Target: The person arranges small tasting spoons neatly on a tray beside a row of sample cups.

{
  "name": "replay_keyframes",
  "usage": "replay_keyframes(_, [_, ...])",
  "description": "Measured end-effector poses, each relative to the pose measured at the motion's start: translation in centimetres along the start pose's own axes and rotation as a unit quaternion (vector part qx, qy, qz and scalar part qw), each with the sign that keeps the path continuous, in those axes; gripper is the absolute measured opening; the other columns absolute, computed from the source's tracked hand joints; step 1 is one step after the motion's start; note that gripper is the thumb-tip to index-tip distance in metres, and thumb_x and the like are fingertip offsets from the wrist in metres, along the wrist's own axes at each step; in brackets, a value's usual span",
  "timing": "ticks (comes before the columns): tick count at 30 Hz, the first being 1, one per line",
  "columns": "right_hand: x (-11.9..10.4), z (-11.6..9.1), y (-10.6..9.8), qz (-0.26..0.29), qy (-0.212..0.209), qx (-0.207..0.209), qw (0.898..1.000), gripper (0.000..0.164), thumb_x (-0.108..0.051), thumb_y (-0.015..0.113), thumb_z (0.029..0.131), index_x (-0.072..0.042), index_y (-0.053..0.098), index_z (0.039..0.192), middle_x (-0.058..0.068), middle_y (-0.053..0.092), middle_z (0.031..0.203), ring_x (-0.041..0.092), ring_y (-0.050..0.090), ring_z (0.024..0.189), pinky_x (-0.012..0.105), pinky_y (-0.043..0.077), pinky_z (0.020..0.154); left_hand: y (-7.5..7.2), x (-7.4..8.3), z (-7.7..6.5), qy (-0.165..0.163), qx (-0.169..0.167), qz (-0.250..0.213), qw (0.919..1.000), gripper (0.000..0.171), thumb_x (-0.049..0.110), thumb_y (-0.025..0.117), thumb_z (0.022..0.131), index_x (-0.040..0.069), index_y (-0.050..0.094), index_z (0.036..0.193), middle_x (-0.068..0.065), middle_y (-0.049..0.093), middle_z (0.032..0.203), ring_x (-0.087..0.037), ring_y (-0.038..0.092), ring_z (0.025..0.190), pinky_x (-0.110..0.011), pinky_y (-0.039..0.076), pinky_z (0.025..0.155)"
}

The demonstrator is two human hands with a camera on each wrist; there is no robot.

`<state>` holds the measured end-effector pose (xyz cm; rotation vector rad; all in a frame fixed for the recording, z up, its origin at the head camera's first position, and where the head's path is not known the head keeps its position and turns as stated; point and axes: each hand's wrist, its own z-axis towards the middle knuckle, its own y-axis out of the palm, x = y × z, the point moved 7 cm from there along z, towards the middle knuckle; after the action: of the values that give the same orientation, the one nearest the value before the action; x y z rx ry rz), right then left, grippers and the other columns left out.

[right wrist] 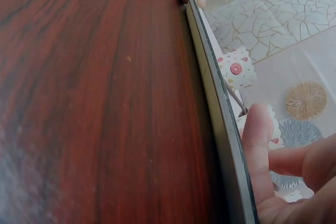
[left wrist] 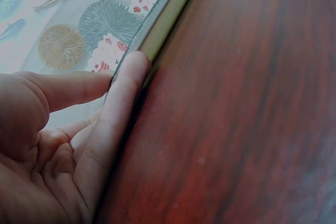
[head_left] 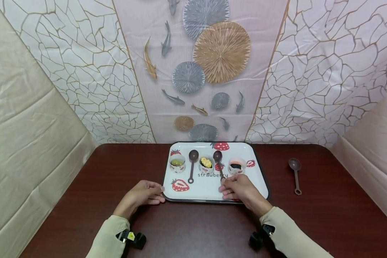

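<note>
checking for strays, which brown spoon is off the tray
The brown spoon lying by itself on the table, to the right of the tray; the other two spoons are both within the tray's rim.

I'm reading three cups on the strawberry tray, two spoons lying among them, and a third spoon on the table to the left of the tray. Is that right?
Not quite: the third spoon lies on the table to the right of the strawberry tray, as the head view shows.
</note>
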<state>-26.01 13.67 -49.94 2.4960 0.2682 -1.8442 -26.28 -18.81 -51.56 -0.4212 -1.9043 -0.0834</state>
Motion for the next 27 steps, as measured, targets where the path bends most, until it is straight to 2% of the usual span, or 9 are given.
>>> replay_keyframes(8, [-0.27,0.04,-0.38,-0.032,0.007,-0.019,0.999,0.031,-0.01,0.059,0.109,0.02,0.064,0.112,0.006,0.074,0.076,0.005,0.064,0.058,0.023,0.061,0.058,0.18,0.16,0.07,0.003,0.0,0.006,1.0,0.036,0.013,0.063,0.106,-0.016,0.061,0.129,-0.009,0.075,0.087,-0.012,0.076,0.076,-0.022,0.063,0.07])
replay_keyframes(27, [-0.2,0.23,-1.0,-0.125,0.015,-0.012,0.992,0.024,-0.011,0.063,0.106,0.011,0.067,0.097,0.004,0.068,0.067,0.004,0.06,0.051,0.022,0.058,0.051,-0.06,0.04,0.0,0.001,0.0,0.004,1.0,0.033,0.011,0.062,0.106,-0.015,0.062,0.127,-0.008,0.075,0.084,-0.011,0.075,0.074,-0.021,0.062,0.068])
